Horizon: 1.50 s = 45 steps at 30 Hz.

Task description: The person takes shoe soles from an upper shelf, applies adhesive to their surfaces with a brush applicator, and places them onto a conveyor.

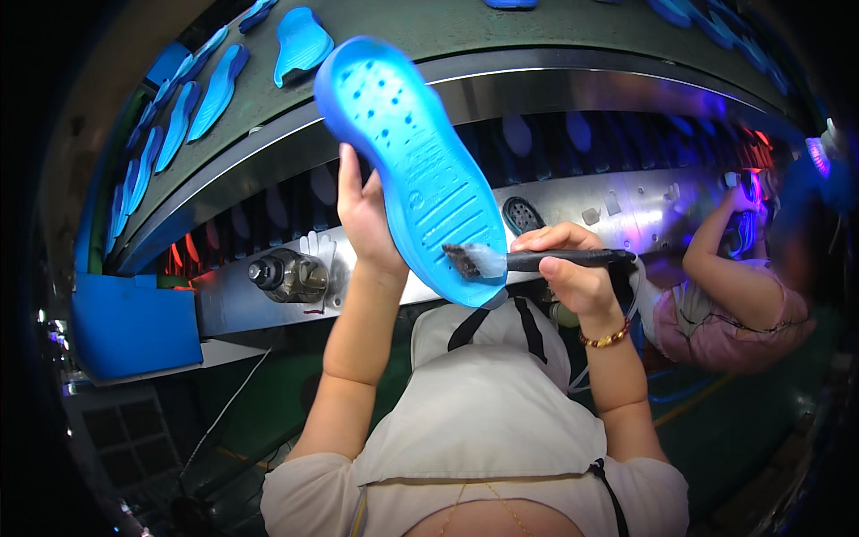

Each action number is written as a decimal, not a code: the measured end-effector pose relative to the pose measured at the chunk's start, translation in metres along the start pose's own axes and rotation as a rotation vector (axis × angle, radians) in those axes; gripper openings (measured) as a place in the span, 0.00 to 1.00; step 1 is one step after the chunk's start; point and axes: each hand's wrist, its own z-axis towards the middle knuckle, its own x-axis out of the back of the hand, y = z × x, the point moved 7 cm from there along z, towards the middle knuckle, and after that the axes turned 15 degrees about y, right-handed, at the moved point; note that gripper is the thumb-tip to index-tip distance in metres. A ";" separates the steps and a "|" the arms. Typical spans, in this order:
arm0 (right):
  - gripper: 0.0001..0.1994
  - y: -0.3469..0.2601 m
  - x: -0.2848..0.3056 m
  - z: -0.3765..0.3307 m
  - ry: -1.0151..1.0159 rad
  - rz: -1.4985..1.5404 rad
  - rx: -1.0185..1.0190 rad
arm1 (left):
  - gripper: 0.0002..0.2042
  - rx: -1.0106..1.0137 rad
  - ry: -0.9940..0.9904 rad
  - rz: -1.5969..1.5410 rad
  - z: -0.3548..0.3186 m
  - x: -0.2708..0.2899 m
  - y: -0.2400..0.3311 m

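A bright blue shoe sole (pixel 447 192) is held up in front of me, tilted, its broad perforated end toward the conveyor. My left hand (pixel 369 219) grips it by its left edge, fingers partly hidden behind it. In my right hand (pixel 573 268) is a brush (pixel 537 260) with a black handle and dark bristles. The bristle tip touches the grooved face near the sole's lower end. A beaded bracelet (pixel 606 335) circles my right wrist.
Several blue soles (pixel 302 42) lie on the dark green conveyor belt (pixel 385 22) beyond a metal edge. A clear bottle with a dark cap (pixel 291 274) and a white glove (pixel 318 247) sit on the metal shelf (pixel 617 215). At right, a co-worker (pixel 738 286) works close by.
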 end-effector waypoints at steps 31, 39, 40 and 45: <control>0.10 -0.043 -0.067 -0.021 -0.605 -0.732 0.429 | 0.20 0.392 -0.055 0.095 0.004 0.007 -0.039; 0.09 -0.046 -0.045 -0.005 -0.703 -0.967 0.209 | 0.24 0.629 0.004 0.721 -0.023 0.002 -0.060; 0.09 -0.048 -0.044 0.001 -0.660 -0.920 0.229 | 0.24 0.670 -0.044 0.718 -0.025 0.001 -0.062; 0.09 -0.038 -0.033 -0.011 -0.772 -1.288 0.223 | 0.28 0.670 -0.038 0.964 -0.023 0.001 -0.059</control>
